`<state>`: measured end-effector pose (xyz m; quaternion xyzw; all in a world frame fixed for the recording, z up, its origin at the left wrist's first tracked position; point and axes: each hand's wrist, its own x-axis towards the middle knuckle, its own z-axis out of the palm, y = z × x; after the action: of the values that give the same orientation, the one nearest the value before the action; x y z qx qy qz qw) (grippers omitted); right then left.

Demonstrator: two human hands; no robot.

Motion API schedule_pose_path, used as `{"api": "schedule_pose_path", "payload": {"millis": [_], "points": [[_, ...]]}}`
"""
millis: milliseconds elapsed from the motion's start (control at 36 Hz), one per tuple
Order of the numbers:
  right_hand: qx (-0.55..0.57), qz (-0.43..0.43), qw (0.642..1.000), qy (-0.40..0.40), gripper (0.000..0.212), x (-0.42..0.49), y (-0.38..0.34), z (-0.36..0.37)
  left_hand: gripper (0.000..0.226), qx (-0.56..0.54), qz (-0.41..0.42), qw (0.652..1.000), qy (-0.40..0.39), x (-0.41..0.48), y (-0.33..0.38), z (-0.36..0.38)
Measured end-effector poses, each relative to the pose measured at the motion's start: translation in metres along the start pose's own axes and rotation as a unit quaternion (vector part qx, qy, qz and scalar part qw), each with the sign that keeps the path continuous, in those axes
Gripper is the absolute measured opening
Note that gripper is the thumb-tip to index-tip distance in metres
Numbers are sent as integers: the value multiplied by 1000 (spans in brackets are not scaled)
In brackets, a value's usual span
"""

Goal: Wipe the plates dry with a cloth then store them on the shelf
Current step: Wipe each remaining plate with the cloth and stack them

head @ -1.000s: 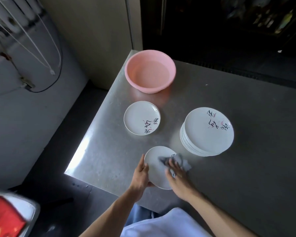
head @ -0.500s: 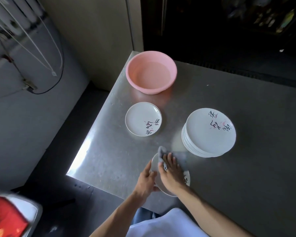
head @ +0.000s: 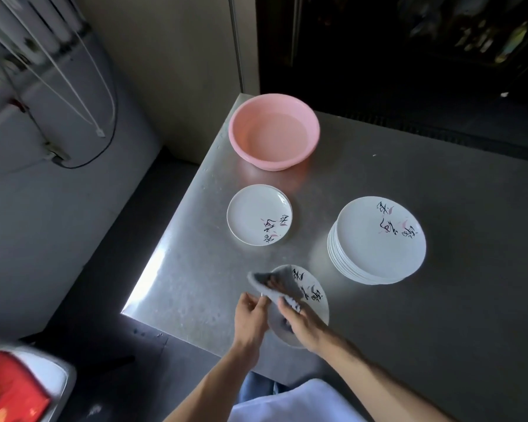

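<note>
A white plate with black and pink markings [head: 313, 295] is held tilted above the near edge of the steel table [head: 439, 300]. My left hand [head: 252, 318] grips its left rim. My right hand [head: 302, 322] holds a grey cloth [head: 276, 283] and presses it on the plate's face. The cloth drapes over the plate's upper left part. A stack of several matching plates [head: 377, 240] stands to the right. A single plate [head: 259, 214] lies flat behind my hands.
A pink basin [head: 273, 130] sits at the table's far left corner. The table's left edge drops to a dark floor. A red and white object [head: 16, 388] lies at the lower left. Dark shelving fills the back.
The cloth has swept from the plate's middle up toward its upper left, uncovering the markings on its right side. My left hand has shifted its hold on the rim.
</note>
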<state>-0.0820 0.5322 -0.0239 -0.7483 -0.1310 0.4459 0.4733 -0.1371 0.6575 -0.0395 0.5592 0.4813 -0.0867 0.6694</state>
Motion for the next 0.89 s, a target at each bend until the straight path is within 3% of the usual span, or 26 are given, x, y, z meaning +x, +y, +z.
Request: {"api": "schedule_pose_path", "payload": {"millis": [56, 111, 167, 222, 250, 306, 361, 417, 472, 556, 611, 667, 722, 806, 889], "points": [[-24, 21, 999, -19, 49, 1, 5, 2, 27, -3, -10, 999, -31, -1, 3, -3], [-114, 35, 993, 14, 52, 15, 20, 4, 14, -21, -10, 999, -40, -2, 1, -7], [-218, 103, 967, 79, 56, 26, 24, 3, 29, -30, -14, 998, -55, 0, -3, -10], [-242, 180, 944, 131, 59, 28, 22, 3, 43, -28, -15, 996, -85, -1, -4, -11], [-238, 184, 945, 132, 60, 28, 22, 4, 49, -23, -11, 994, -102, -2, -3, -11], [-201, 112, 968, 99, 58, 24, 22, 11, 52, 7, -1, 990, -144, -4, -2, -11], [-143, 9, 989, 33, 52, 15, 23, 16, 39, 28, 4, 984, -175, -6, -1, -12], [-129, -41, 991, -9, 48, 7, 25, 14, 36, 30, -5, 981, -192, -8, -1, -16], [-137, -10, 990, 24, 48, 10, 30, 10, 46, 17, -10, 982, -185, -8, 0, -20], [-191, 154, 959, 142, 56, 18, 24, 2, 65, -26, -9, 987, -155, -7, 1, -19], [-190, 190, 949, 166, 57, 20, 15, 1, 66, -69, -17, 989, -127, -10, 2, -15], [-138, 144, 970, 136, 59, 21, 9, 7, 54, -83, -29, 992, -92, -11, 4, -11], [-43, 63, 994, 84, 65, 19, 7, 15, 19, -66, -23, 996, -47, -8, 5, -11], [18, 3, 999, 51, 63, 16, 13, 24, 28, -11, -28, 998, -56, -3, 5, -17], [20, 22, 996, 79, 58, 21, 18, 21, 18, -36, -28, 995, -93, -7, 2, -21]]}}
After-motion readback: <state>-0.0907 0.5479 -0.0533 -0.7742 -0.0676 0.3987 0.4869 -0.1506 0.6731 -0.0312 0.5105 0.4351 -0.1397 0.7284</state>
